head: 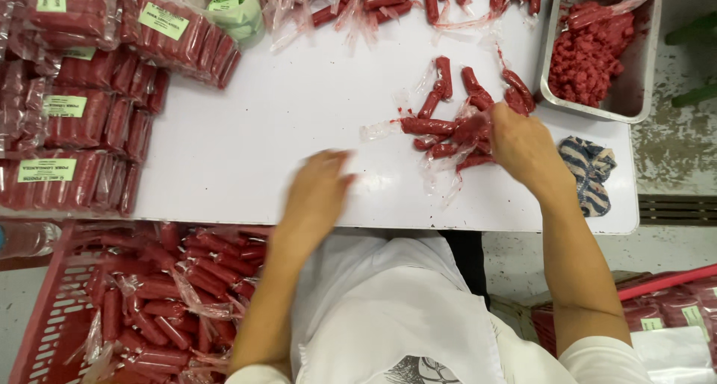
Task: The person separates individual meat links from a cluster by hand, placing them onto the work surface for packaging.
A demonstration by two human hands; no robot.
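- Nearest, below the tabletop edge on the left, a pink plastic crate [45,332] is seen, filled with red sausages in clear plastic sleeves [160,294].
- The left hand [317,190] is blurred over the bare white tabletop [246,137]; its fingers seem loosely spread and nothing is seen in it, though this cannot be told for sure.
- The right hand [523,146] is closed on a small heap of loose red sausages in clear wrappers [448,126]; exactly which one is pinched cannot be told.
- For a clean pick, one sausage is best gripped by its body, not its slack wrapper tail, so that neighbours are not dragged.
- Just right of the wrist lies a blue striped cloth [590,171].
- Farther off stand a steel tray of red minced meat [594,55] and, at far left, stacked labelled packs of sausages [82,115].
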